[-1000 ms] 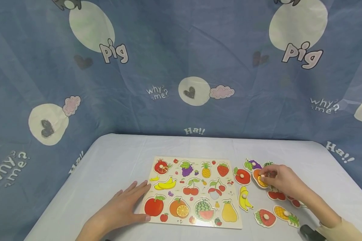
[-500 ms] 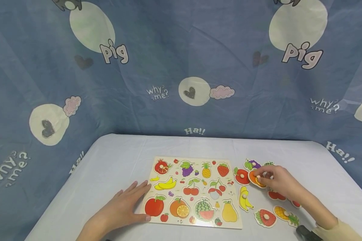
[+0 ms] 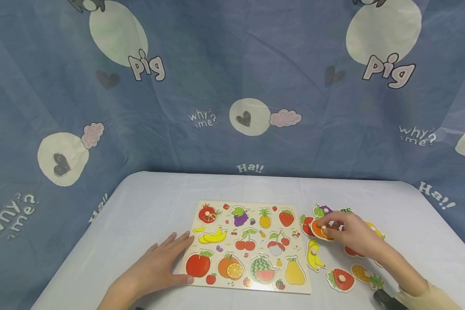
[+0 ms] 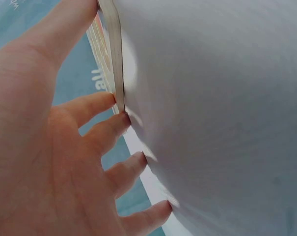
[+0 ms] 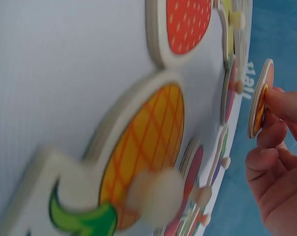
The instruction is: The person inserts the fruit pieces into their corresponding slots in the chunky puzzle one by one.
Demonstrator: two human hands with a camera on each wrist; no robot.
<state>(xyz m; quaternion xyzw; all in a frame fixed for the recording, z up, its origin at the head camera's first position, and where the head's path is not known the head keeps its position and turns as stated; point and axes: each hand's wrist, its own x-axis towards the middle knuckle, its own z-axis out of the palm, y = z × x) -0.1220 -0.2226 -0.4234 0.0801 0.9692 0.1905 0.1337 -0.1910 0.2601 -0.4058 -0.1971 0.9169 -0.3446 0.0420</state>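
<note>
From my distant seat I am watching the right hand [image 3: 350, 232] pinching the orange piece [image 3: 316, 228] between thumb and fingers at its knob. In the right wrist view that piece is hanging clear of the white table [image 3: 159, 198], tilted up nearly edge-on. From the head camera I am seeing it to the right of the puzzle board [image 3: 260, 247], overlapping part of a red fruit piece [image 3: 305, 225] lying just beside the board's right edge.

The left hand [image 3: 159, 260] is resting at the board's left side, its fingers lying straight and spread wide. Its thumb is touching the near left corner, and in the left wrist view the first two fingertips are meeting the board's edge while the other two are reaching the table.

The loose pieces are lying to the right of the board. The grape piece [image 3: 320, 211] and the watermelon piece [image 3: 346, 209] are lying on the far side, the right hand partly covering both. The banana piece [image 3: 313, 258] is lying near the board's right edge; farther right and nearer, the strawberry piece [image 3: 341, 280] is lying just beside the pineapple piece [image 3: 359, 272]. Behind everything, a blue cloth [image 3: 201, 64] is hanging.
</note>
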